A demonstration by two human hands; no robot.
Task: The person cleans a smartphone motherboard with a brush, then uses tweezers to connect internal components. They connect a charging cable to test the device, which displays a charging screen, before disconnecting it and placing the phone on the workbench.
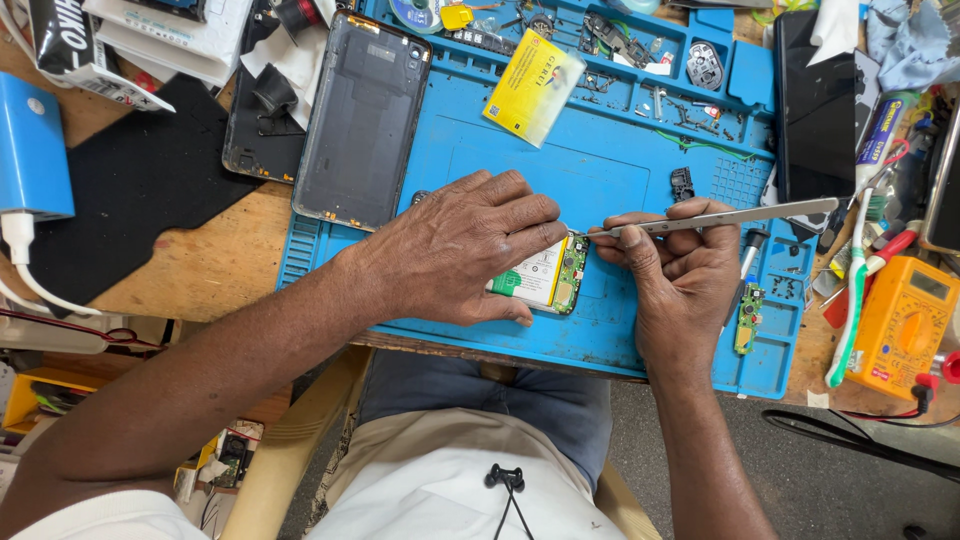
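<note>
- The left hand [470,245] lies flat, fingers spread, pressing down on the opened phone [545,275] near the front edge of the blue work mat [600,160].
- The phone's long axis runs left to right; its green circuit-board end points right.
- The right hand [680,275] is closed around metal tweezers [715,218], which lie almost level, tip pointing left at the circuit board.
- A dark phone back cover [362,120] lies far left, long axis running near to far.
</note>
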